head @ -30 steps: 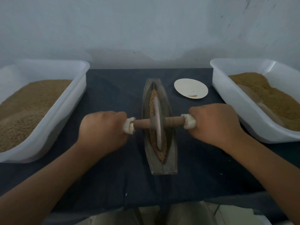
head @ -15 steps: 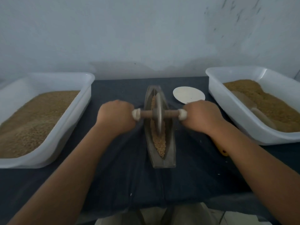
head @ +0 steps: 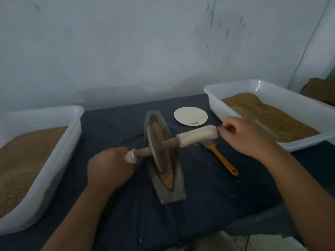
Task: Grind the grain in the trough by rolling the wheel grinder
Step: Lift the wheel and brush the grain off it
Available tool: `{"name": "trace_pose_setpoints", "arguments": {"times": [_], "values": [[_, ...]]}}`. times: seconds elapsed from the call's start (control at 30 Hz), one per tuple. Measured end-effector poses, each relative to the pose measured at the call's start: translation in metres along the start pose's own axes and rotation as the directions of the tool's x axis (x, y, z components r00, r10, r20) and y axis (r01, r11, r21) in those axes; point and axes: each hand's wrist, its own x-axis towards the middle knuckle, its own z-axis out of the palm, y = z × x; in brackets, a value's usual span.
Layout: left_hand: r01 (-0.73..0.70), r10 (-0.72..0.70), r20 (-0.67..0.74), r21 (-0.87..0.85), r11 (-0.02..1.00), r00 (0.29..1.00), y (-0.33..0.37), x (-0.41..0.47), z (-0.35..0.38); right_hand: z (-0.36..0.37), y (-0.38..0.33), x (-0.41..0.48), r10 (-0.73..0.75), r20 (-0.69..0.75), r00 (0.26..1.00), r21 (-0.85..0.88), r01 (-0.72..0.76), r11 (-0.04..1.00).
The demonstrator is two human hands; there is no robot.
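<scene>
A narrow boat-shaped metal trough (head: 178, 187) lies on the dark cloth, with brown grain (head: 167, 171) along its groove. The wheel grinder's disc (head: 155, 151) stands tilted in the groove on a wooden axle (head: 170, 143). My left hand (head: 108, 169) grips the axle's left end, which is wrapped in white. The white-wrapped right handle (head: 197, 137) is bare and raised. My right hand (head: 248, 138) hovers just past its tip, fingers loosely curled and holding nothing.
A white tub (head: 59, 160) of brown grain stands on the left, another white tub (head: 217, 109) on the right. A small white plate (head: 190, 115) lies behind the trough. An orange-handled brush (head: 221, 158) lies right of the trough, under the raised handle.
My right hand has let go of the right handle and moved off its end. The axle has tilted, right end up. The view has swung, and the brush is uncovered.
</scene>
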Motion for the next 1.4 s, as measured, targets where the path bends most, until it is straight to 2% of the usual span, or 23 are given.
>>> {"name": "trace_pose_setpoints", "arguments": {"times": [0.03,0.07,0.13,0.27,0.37,0.4,0.47,0.5,0.57,0.63,0.7,0.77,0.8,0.83,0.9,0.93,1.0,1.13,1.23,1.3,1.37,1.4], "values": [[0.010,-0.010,0.001,-0.013,1.000,1.000,0.000,-0.001,0.001,0.008,0.005,-0.008,0.014,0.081,0.997,-0.159,-0.001,0.987],[0.018,-0.018,-0.005,-0.021,1.000,1.000,0.001,-0.002,0.001,0.017,0.007,-0.016,0.010,0.118,0.993,-0.241,0.019,0.970],[0.024,-0.025,-0.027,-0.042,0.999,0.999,0.002,-0.003,0.000,0.032,0.008,-0.027,0.007,0.162,0.987,-0.306,0.044,0.951],[0.049,-0.053,-0.023,-0.117,0.992,0.998,0.004,-0.006,-0.003,0.044,0.017,-0.031,-0.073,0.339,0.938,-0.319,0.187,0.929],[0.079,-0.083,-0.014,-0.198,0.977,0.996,0.007,-0.007,-0.006,0.046,0.027,-0.029,-0.125,0.395,0.910,-0.291,0.253,0.923],[0.098,-0.099,0.005,-0.232,0.968,0.995,0.007,-0.007,-0.007,0.044,0.029,-0.028,-0.112,0.371,0.922,-0.212,0.201,0.956],[0.149,-0.136,0.065,-0.294,0.944,0.989,0.005,-0.005,-0.008,0.041,0.030,-0.025,-0.042,0.289,0.956,0.100,0.013,0.995],[0.172,-0.149,0.095,-0.321,0.931,0.984,0.004,-0.004,-0.008,0.039,0.029,-0.024,-0.014,0.249,0.968,0.263,-0.053,0.963],[0.203,-0.162,0.138,-0.378,0.903,0.977,0.002,-0.003,-0.008,0.038,0.024,-0.020,-0.034,0.225,0.974,0.482,-0.081,0.873],[0.215,-0.166,0.149,-0.434,0.875,0.975,0.001,-0.003,-0.006,0.040,0.017,-0.014,-0.097,0.158,0.983,0.495,0.006,0.869],[0.214,-0.161,0.150,-0.466,0.859,0.975,0.000,-0.002,-0.006,0.042,0.005,-0.006,-0.112,-0.011,0.994,0.385,0.108,0.917],[0.199,-0.147,0.146,-0.473,0.858,0.978,-0.001,-0.002,-0.006,0.044,-0.013,0.004,-0.166,-0.207,0.964,0.300,0.224,0.927],[0.189,-0.136,0.143,-0.477,0.858,0.980,-0.001,-0.003,-0.006,0.048,-0.024,0.011,-0.158,-0.278,0.947,0.302,0.242,0.922],[0.179,-0.126,0.141,-0.482,0.858,0.982,0.000,-0.003,-0.005,0.051,-0.034,0.021,-0.083,-0.296,0.952,0.362,0.193,0.912],[0.167,-0.111,0.141,-0.490,0.856,0.984,0.001,-0.004,-0.005,0.057,-0.055,0.044,0.092,-0.182,0.979,0.555,0.025,0.831],[0.164,-0.104,0.146,-0.496,0.853,0.984,0.002,-0.004,-0.005,0.061,-0.065,0.054,0.106,-0.131,0.986,0.609,-0.004,0.793],[0.163,-0.092,0.162,-0.511,0.844,0.982,0.003,-0.004,-0.005,0.066,-0.082,0.067,0.034,-0.085,0.996,0.632,0.028,0.774],[0.166,-0.086,0.172,-0.528,0.833,0.981,0.004,-0.004,-0.008,0.080,-0.096,0.083,-0.090,0.001,0.996,0.461,0.080,0.884],[0.171,-0.093,0.169,-0.540,0.824,0.981,0.005,-0.005,-0.011,0.084,-0.095,0.083,-0.174,0.019,0.984,0.404,0.152,0.902],[0.171,-0.094,0.166,-0.548,0.819,0.982,0.004,-0.004,-0.011,0.082,-0.091,0.081,-0.196,0.121,0.973,0.286,0.155,0.946],[0.172,-0.088,0.174,-0.558,0.812,0.981,0.004,-0.004,-0.012,0.077,-0.089,0.082,-0.138,0.169,0.976,0.327,0.076,0.942],[0.173,-0.084,0.180,-0.564,0.807,0.980,0.005,-0.004,-0.013,0.075,-0.090,0.083,-0.107,0.117,0.987,0.385,0.055,0.921]]}}
